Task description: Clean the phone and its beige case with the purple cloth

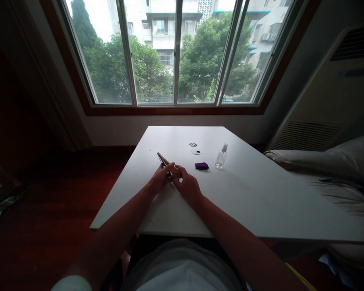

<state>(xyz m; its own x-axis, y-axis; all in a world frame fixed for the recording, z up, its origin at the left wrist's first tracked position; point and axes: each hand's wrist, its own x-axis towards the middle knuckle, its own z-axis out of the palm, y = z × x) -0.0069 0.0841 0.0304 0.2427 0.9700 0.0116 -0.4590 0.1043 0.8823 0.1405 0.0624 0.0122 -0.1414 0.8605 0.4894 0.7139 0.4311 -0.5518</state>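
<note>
Head view, left to right: dark wooden floor, then a smooth white table [245, 194]. Near its middle, left hand [160, 180] and right hand [188, 186] meet, fingers curled around a thin, flat phone [164, 161] tilted on edge above the tabletop. Just right lies a small crumpled purple cloth [202, 165], then a clear plastic spray bottle [221, 157], upright. Two small round discs [195, 152] sit behind. Far right, pale pillows [336, 161].
</note>
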